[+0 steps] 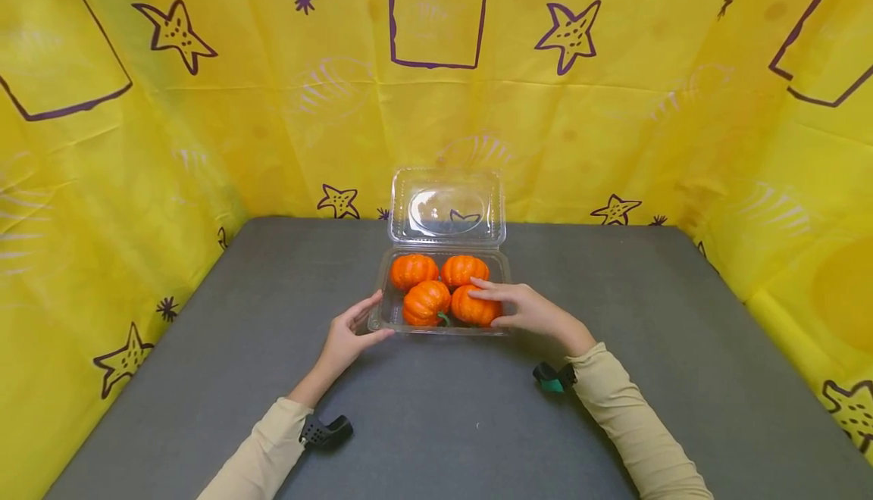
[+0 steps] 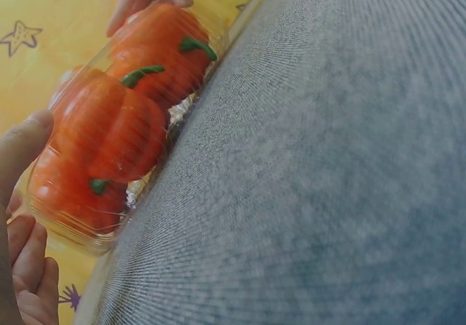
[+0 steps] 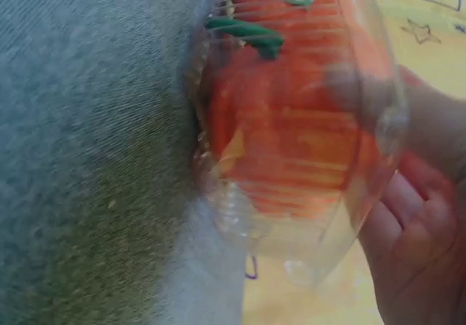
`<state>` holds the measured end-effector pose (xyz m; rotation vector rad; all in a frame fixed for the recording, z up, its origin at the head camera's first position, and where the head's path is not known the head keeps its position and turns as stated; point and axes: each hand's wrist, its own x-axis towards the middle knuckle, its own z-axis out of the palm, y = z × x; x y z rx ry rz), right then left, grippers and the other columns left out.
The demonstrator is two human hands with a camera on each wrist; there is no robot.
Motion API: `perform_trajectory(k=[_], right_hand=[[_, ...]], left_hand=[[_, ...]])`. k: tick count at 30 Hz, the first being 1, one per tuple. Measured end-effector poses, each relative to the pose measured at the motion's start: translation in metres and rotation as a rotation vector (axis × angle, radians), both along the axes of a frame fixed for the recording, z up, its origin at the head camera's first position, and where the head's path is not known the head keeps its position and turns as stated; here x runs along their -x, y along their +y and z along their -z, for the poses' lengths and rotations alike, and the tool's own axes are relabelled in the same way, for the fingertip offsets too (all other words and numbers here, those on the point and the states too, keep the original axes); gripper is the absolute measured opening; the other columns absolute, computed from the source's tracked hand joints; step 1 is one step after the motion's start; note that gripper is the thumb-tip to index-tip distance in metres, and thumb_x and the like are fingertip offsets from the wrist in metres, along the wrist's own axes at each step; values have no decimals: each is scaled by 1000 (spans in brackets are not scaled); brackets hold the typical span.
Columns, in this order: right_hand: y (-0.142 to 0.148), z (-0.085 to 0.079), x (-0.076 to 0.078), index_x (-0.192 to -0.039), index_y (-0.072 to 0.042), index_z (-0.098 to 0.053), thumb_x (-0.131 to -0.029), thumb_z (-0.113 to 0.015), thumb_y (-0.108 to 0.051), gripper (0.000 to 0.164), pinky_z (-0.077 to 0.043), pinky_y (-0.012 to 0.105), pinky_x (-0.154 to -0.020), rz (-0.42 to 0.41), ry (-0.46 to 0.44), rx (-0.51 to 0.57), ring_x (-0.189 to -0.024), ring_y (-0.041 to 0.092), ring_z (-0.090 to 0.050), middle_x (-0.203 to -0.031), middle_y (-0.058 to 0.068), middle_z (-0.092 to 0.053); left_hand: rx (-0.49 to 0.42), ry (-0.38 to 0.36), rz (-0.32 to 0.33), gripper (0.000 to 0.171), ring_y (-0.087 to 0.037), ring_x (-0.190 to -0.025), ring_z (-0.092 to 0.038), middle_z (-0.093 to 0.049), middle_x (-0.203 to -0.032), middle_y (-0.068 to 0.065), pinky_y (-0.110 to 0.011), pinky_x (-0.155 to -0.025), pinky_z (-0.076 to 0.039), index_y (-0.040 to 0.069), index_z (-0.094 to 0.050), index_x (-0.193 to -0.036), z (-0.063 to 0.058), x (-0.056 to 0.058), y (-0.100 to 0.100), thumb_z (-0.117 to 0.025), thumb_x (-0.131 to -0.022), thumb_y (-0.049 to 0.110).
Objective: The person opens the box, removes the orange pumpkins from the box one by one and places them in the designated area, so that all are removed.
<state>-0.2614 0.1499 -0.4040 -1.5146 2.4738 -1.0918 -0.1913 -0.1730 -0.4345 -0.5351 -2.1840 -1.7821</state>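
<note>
On the table stands a clear plastic clamshell box (image 1: 389, 317), its hinged lid (image 1: 446, 208) raised at the back. Several small orange pumpkins with green stems sit inside, among them a front-left pumpkin (image 1: 426, 303). My left hand (image 1: 348, 337) holds the box by its front left corner, fingers along the left side and thumb at the front; the left wrist view shows its thumb (image 2: 29, 139) by the wall. My right hand (image 1: 528, 309) grips the front-right pumpkin (image 1: 470, 305), fingers over its top and thumb at its near side. Through the box wall the right wrist view shows this pumpkin (image 3: 284, 135), blurred.
The box rests on a grey cloth-covered table (image 1: 436, 409), towards its back edge. Yellow curtains (image 1: 259, 136) with drawn starfish hang behind and at both sides. Behind the box, the raised lid stands close to the back curtain. A dark band is worn on each wrist.
</note>
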Motion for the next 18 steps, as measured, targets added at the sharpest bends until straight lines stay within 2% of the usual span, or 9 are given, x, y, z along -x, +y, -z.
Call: perform_trajectory(k=[3, 9, 13, 18], right_hand=[[-2, -2, 1, -123, -5, -54, -70, -74, -1, 56, -37, 34, -93, 1, 43, -16, -121, 23, -39, -132, 12, -44], [-2, -1, 0, -120, -1, -56, -65, -78, 1, 60, -42, 36, -88, 59, 165, 6, -113, 26, -47, -123, 13, -52], [-1, 0, 0, -112, 2, -60, -62, -79, 3, 53, -41, 37, -89, 88, 165, 51, -112, 28, -47, -119, 15, -54], [0, -1, 0, -108, 1, -57, -60, -79, 5, 53, -39, 39, -90, 81, 128, 108, -111, 30, -47, -121, 16, -52]], left_hand=[[4, 2, -1, 56, -40, -113, -42, -46, -123, -27, -16, -92, -32, -18, -48, -116, -1, 0, 0, -72, -65, -14], [7, 2, -3, 56, -40, -113, -42, -47, -123, -27, -16, -92, -32, -17, -48, -116, -1, 0, 1, -72, -65, -14], [14, -4, -11, 56, -39, -113, -42, -47, -123, -26, -16, -92, -32, -16, -49, -116, -1, 0, 1, -72, -65, -13], [24, -13, -22, 57, -36, -113, -43, -47, -123, -25, -17, -92, -32, -15, -49, -117, 0, 0, 1, -73, -65, -12]])
